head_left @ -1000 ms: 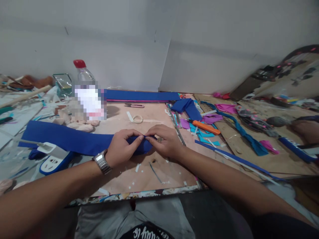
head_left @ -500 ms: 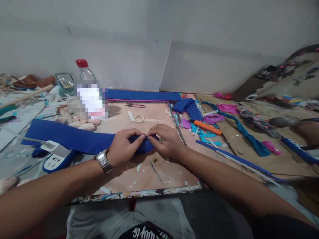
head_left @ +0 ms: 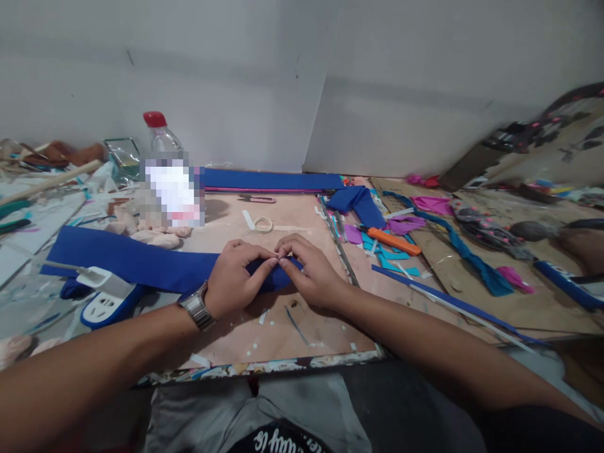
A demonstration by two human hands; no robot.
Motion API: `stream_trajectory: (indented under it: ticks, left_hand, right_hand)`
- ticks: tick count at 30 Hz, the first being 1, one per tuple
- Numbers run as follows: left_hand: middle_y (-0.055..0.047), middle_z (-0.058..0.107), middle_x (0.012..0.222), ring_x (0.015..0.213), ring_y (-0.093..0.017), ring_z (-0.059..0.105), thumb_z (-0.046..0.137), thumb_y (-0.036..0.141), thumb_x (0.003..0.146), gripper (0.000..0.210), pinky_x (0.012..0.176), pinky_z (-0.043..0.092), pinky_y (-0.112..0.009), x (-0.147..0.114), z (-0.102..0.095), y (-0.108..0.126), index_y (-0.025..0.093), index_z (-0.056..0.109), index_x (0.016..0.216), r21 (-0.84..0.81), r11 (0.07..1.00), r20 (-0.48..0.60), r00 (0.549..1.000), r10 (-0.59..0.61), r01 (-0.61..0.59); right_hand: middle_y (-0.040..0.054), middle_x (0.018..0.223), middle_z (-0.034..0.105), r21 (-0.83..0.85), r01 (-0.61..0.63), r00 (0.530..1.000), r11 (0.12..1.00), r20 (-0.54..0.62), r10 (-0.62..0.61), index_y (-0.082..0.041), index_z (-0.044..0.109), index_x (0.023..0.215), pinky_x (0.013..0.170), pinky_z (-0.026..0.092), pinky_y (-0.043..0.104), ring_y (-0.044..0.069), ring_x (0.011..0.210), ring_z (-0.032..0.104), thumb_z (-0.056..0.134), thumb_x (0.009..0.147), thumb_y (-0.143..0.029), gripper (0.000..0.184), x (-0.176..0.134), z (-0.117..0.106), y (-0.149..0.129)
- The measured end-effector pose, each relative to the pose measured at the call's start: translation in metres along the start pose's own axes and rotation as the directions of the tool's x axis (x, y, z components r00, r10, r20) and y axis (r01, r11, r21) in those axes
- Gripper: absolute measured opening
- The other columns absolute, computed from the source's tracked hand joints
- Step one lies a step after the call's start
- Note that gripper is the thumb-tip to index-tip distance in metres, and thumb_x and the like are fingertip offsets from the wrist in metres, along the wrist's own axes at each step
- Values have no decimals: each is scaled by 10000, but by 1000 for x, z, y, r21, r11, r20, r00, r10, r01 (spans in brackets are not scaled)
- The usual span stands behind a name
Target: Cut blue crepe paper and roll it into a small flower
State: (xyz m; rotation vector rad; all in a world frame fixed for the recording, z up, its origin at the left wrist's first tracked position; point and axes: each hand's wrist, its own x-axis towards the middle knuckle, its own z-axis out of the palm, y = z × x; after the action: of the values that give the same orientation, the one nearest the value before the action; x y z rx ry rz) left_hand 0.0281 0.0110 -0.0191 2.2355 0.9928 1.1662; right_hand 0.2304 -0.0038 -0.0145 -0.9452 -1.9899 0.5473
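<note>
A long strip of blue fabric (head_left: 141, 264) runs from the left across the table to its right end under my hands. My left hand (head_left: 240, 270), with a metal watch (head_left: 195, 308) on its wrist, pinches the strip's upper edge between thumb and forefinger. Right beside it, my right hand (head_left: 309, 270) pinches the same edge, and the two sets of fingertips meet. The fabric between my thumbs is partly covered by my fingers. Beyond my hands lie a cream tape roll (head_left: 263, 224) and a small pair of thread snips (head_left: 256, 199).
An orange utility knife (head_left: 394, 241) lies among fabric scraps on the right. At left sit a white and blue power strip (head_left: 108, 299) and a bottle with a red cap (head_left: 155, 119). Another blue strip (head_left: 274, 180) stretches along the wall.
My fingertips have shifted slightly along the fabric edge, and my thumbs are closer together and a little higher. The fabric strip lies almost as before.
</note>
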Motion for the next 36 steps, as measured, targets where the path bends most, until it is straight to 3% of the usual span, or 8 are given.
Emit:
stream_trajectory:
  ticks: [8,16,20,25,36]
  left_hand:
    - [8,820,936,885,-204,729,663,305,983,136,919,488,-411,2,-1,-1,253,785,952,15,1000,-1,1000,-17,17]
    - [-12,825,939,885,-218,734,654,334,982,171,908,503,-413,2,-2,1,249,796,939,-10,998,20,998,-62,62]
    - [-16,823,932,882,-218,736,651,337,980,177,914,509,-412,2,-3,1,246,798,945,-11,997,34,997,-70,71]
    - [-24,824,942,896,-219,740,650,343,979,176,922,523,-414,1,-2,0,248,796,951,-25,996,42,996,-84,85]
    - [-28,818,920,885,-219,732,654,342,973,176,910,527,-418,1,-1,0,246,795,933,-14,997,27,997,-74,74]
  right_hand:
    - [75,1024,667,-78,-14,1000,997,-6,13,-215,644,958,912,500,388,229,1018,627,611,955,-174,52,1,-8,-1]
    - [33,901,719,-68,-57,998,996,-19,55,-200,672,937,794,514,317,182,846,663,665,910,-161,48,0,-7,4]
    - [25,895,744,-61,-43,996,997,-78,38,-205,693,923,783,525,305,173,833,681,671,888,-137,79,0,-8,3]
    - [32,914,757,-122,10,998,992,-53,-17,-211,712,948,820,530,329,187,869,695,663,856,-97,155,1,-10,3]
    - [40,895,782,-166,85,993,982,-65,-97,-224,763,943,860,540,380,201,875,722,730,905,-176,69,0,-11,6]
